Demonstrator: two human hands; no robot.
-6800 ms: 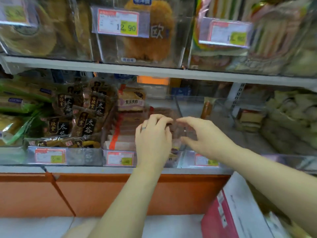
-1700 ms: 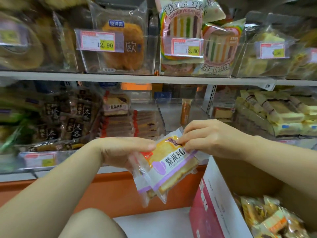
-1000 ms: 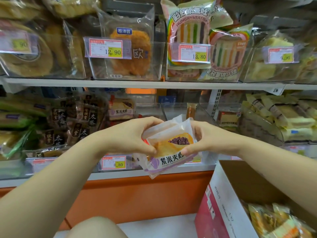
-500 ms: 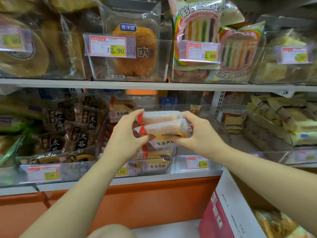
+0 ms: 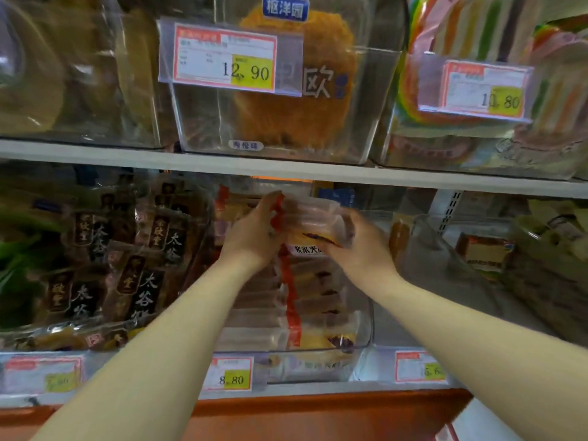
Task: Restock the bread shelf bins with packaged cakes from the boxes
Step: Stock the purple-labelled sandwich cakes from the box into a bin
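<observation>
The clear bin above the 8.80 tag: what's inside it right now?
A row of packaged cakes with red seams fills the clear bin toward the back. The left hand and right hand grip at least one more pack over the rear; what lies behind them is covered.

The upper shelf (image 5: pixel 286 169) carries clear bins side by side, one (image 5: pixel 366 128) with a round golden loaf and one (image 5: pixel 445 151) with rainbow-striped cake, while the lower shelf (image 5: pixel 302 392) carries a bin of dark packets (image 5: pixel 95 340), a middle bin (image 5: pixel 366 326) of stacked cakes (image 5: pixel 311 300) and a further clear bin (image 5: pixel 445 281) at right.
</observation>
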